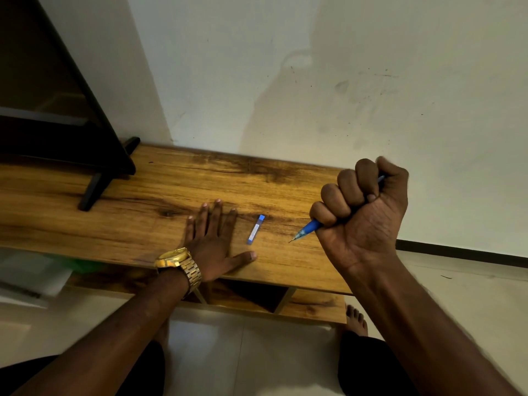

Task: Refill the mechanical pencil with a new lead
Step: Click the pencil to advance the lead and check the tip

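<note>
The right hand (361, 212) is clenched into a fist around the mechanical pencil (310, 226), held above the worktop (143, 218) with the thumb folded over the cap end. Only the blue grip section and the fine metal tip are shown below the fist, the tip angled down and leftward; a sliver of the barrel is seen at the top of the fist. Just beyond that tip, apart from it, the lead case (255, 229) is laid flat on the wood, a slim blue tube with a label along its side. Further left, the left hand (213, 238) is spread flat and empty on the worktop, its thumb near the case's lower end; a gold watch (178, 265) is worn at the wrist.

The pencil is judged light and rigid, best steadied by its barrel with the cap end left free. The case is judged light and smooth, likely to slide on the wood, so it should be pinched by its long sides. The leads inside are expected to be brittle and are to be handled gently.
</note>
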{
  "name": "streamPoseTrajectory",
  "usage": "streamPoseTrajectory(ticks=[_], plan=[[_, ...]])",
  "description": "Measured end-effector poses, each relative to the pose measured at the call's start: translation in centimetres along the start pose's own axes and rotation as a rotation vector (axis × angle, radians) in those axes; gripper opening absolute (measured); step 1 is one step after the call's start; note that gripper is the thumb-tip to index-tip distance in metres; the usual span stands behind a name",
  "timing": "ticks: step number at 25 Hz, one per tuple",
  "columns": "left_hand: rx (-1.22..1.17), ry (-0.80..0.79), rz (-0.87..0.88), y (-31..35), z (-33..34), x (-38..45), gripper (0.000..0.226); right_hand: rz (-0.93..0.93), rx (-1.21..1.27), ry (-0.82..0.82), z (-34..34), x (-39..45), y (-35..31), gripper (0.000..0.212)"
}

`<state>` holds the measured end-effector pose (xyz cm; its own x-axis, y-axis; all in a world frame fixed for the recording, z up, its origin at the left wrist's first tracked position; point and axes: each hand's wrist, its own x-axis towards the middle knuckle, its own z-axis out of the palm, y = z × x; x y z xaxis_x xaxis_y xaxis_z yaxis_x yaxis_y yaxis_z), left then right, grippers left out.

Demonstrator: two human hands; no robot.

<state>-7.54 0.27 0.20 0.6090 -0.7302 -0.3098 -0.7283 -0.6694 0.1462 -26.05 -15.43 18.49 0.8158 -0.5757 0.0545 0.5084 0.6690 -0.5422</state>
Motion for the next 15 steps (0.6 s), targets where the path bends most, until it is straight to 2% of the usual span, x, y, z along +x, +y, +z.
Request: streamPoseTrajectory(ticks=[10,15], plan=[[-0.015,0.025,0.001,-0.18,0.15,0.12,0.126,-0.049,0.061,0.004,0.17,0.13,-0.19,0.055],[-0.007,-0.013,-0.004,0.19,-0.60,-0.31,0.125,-0.043,0.027,0.011,0.25,0.07,-0.21,0.054]])
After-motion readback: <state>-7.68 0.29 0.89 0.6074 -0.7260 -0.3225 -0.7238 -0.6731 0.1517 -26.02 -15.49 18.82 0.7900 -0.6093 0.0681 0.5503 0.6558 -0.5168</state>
